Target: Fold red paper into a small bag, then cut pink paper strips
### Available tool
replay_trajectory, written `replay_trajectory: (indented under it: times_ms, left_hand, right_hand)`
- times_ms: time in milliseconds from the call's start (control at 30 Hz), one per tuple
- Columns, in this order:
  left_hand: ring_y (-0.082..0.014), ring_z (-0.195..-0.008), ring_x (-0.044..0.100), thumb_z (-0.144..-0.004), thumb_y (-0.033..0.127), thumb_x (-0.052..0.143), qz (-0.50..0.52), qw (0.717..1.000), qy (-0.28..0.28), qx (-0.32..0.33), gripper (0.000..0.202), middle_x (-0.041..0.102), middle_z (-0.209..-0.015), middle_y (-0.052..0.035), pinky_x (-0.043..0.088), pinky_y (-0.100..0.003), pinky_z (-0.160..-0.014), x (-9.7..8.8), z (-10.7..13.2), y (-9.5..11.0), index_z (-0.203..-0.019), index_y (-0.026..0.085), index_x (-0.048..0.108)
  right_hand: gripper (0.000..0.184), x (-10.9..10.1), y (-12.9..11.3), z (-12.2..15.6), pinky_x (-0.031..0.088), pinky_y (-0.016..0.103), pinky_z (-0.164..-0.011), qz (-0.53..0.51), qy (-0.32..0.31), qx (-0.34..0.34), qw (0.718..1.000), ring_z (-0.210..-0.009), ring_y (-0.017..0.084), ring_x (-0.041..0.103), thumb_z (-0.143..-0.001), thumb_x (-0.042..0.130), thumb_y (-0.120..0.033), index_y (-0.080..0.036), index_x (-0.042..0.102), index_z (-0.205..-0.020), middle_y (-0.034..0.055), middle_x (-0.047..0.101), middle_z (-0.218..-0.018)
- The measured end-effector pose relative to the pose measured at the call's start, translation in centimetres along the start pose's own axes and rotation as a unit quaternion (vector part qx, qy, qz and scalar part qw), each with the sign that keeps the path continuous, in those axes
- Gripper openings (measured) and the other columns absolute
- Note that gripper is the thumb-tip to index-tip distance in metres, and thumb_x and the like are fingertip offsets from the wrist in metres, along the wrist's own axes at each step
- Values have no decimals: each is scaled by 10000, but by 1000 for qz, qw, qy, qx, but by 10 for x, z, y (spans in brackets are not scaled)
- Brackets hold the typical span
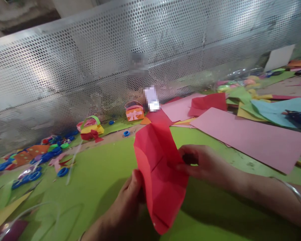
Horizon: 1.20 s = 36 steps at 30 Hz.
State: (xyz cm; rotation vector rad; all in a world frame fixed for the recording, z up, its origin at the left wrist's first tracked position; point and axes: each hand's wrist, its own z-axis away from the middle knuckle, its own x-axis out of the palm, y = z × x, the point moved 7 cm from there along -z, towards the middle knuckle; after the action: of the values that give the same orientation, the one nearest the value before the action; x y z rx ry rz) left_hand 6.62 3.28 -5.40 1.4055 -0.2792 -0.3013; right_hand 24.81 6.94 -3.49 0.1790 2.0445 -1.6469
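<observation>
A creased sheet of red paper (163, 170), its sides folded upward, is held tilted above the green tabletop (97, 167). My left hand (132, 192) grips its left side, thumb on the near face and the other fingers hidden behind. On the right edge, my right hand (198, 162) pinches the paper between thumb and fingers. A silver bangle (296, 194) circles my right wrist.
Pink paper (251, 137) and other coloured sheets lie at the right. Small paper baskets (134, 113) stand along the perforated metal panel (97, 63) at the back. Blue scissors (27, 177), tape rings and scraps lie at the left.
</observation>
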Motion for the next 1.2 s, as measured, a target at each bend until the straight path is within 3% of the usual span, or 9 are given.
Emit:
replay_trajectory:
  times_ms: [133, 300, 433, 600, 800, 900, 1000, 1200]
  left_hand:
    - [-225, -871, 636, -818, 710, 487, 96, 994, -13, -56, 632, 726, -894, -84, 502, -333, -837, 8, 2, -2, -1005, 159, 732]
    - [-266, -944, 631, -717, 760, 553, 118, 990, -83, 2, 681, 715, -1015, -85, 492, -381, -872, 14, 1, 7, -1061, 197, 726]
    - [-288, -1038, 614, -651, 601, 764, 82, 989, -124, 12, 651, 688, -1095, -81, 494, -354, -853, 16, 5, 8, -1154, 199, 669]
    - [-297, -1047, 631, -729, 487, 759, 144, 983, -113, -14, 597, 692, -1081, -114, 470, -410, -938, 19, 6, 2, -1212, 166, 616]
    - [-267, -999, 667, -785, 433, 721, 232, 966, -114, -24, 335, 736, -959, -69, 497, -388, -931, 25, 2, 1, -1020, 194, 721]
    - [-292, -1036, 654, -779, 496, 707, 228, 968, -97, -32, 420, 723, -1058, -107, 504, -403, -928, 19, 2, -1, -1047, 173, 716]
    - [-331, -1121, 609, -772, 552, 689, 213, 972, -92, -36, 551, 682, -1168, -147, 472, -445, -970, 15, 2, -2, -1153, 154, 669]
    - [-327, -1118, 597, -748, 489, 742, 173, 975, -140, 2, 641, 661, -1177, -124, 456, -435, -962, 23, 4, 5, -1288, 196, 563]
  right_hand:
    - [118, 7, -3, 4, 526, 298, -667, -55, -49, -23, 997, -746, 192, 633, -746, 577, -260, -182, 656, -787, 71, 690, -843]
    - [152, 5, -2, 3, 547, 317, -692, -45, -46, -39, 997, -781, 207, 654, -728, 526, -192, -196, 672, -771, 72, 689, -883]
    - [154, 6, -5, 6, 545, 326, -701, -24, -45, -46, 998, -783, 205, 653, -746, 537, -211, -196, 676, -809, 73, 688, -899]
    - [213, 7, -9, 10, 548, 339, -696, -53, -33, -11, 998, -798, 214, 648, -761, 604, -303, -187, 603, -940, 73, 679, -938]
    - [154, 5, -14, 8, 539, 322, -669, -45, -16, -17, 999, -760, 190, 628, -757, 610, -277, -208, 526, -865, 53, 654, -890]
    - [131, 4, -12, 9, 520, 312, -623, -34, -4, -13, 999, -696, 179, 602, -769, 592, -278, -227, 474, -744, 26, 621, -766]
    - [138, 7, -9, 9, 517, 307, -619, -61, -29, -1, 998, -706, 190, 615, -773, 603, -307, -220, 514, -714, 26, 630, -733]
    - [167, 12, -2, 8, 535, 329, -649, -114, -77, 28, 990, -770, 229, 654, -749, 639, -355, -190, 615, -757, 58, 682, -790]
